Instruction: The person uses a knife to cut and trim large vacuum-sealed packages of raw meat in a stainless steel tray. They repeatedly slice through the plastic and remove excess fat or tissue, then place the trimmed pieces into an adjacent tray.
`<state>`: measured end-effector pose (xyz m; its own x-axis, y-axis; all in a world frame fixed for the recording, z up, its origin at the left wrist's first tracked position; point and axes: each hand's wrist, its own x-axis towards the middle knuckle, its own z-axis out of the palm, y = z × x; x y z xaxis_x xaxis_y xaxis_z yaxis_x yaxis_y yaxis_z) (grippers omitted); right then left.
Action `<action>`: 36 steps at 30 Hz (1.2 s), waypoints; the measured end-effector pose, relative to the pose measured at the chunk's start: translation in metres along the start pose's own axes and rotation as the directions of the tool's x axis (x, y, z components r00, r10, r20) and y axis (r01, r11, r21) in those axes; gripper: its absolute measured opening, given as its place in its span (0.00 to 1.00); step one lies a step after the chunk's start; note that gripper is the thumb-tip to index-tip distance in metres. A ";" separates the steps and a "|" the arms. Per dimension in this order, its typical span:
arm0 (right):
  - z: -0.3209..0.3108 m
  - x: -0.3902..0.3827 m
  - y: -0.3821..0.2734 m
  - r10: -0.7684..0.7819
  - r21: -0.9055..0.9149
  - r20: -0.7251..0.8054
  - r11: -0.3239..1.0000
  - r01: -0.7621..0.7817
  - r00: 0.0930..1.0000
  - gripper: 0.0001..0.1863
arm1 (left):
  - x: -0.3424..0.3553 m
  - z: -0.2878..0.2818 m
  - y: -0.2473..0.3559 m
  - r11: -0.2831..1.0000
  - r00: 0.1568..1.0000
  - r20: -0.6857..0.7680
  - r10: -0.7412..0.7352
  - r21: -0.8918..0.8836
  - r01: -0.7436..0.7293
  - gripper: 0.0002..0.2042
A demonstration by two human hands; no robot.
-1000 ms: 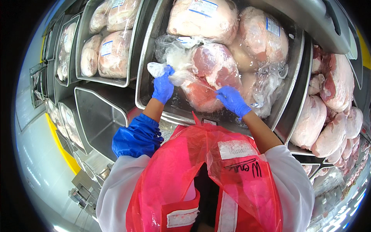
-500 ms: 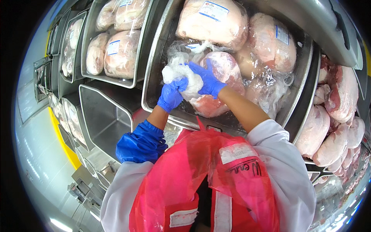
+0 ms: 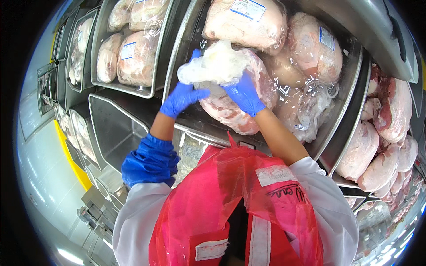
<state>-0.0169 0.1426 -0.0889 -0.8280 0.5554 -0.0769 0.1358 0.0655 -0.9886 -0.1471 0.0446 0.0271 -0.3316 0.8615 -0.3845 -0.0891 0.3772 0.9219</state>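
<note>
A crumpled clear plastic bag [image 3: 217, 64] is bunched and partly spread between my two blue-gloved hands. My left hand [image 3: 179, 98] grips its left side, thumb stretched to the right below it and a fingertip showing above it. My right hand [image 3: 245, 95] grips the bag's right end, its fingers partly hidden by the plastic. Just under the hands lies a large pink piece of raw meat [image 3: 233, 115], whose upper left is covered by the bag and my right hand. It rests in a deep metal tub [image 3: 175, 71].
Wrapped, labelled meat pieces [image 3: 246, 26] fill the tub's far side, with loose clear film [image 3: 317, 111] at its right. Another tub of wrapped meat [image 3: 137, 57] and a bare metal bin [image 3: 117, 128] stand left. Unwrapped meat [image 3: 390, 111] is piled right. A grey machine housing [image 3: 359, 22] overhangs the far right.
The bunched bag has been spread wider and shifted slightly away from me. My left hand has moved left and opened its thumb out; my right hand has turned under the bag's right end.
</note>
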 end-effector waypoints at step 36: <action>-0.543 -0.002 -0.075 0.269 -0.503 -0.511 0.677 -0.537 0.817 0.19 | 0.033 0.032 -0.192 0.635 0.615 -0.373 -0.695 -0.720 0.280 0.20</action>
<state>0.2700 0.5870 0.0557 -0.3619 0.8945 -0.2626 0.8107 0.1630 -0.5623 -0.1114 0.0116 -0.1640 -0.4927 0.1406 -0.8588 -0.8257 0.2362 0.5123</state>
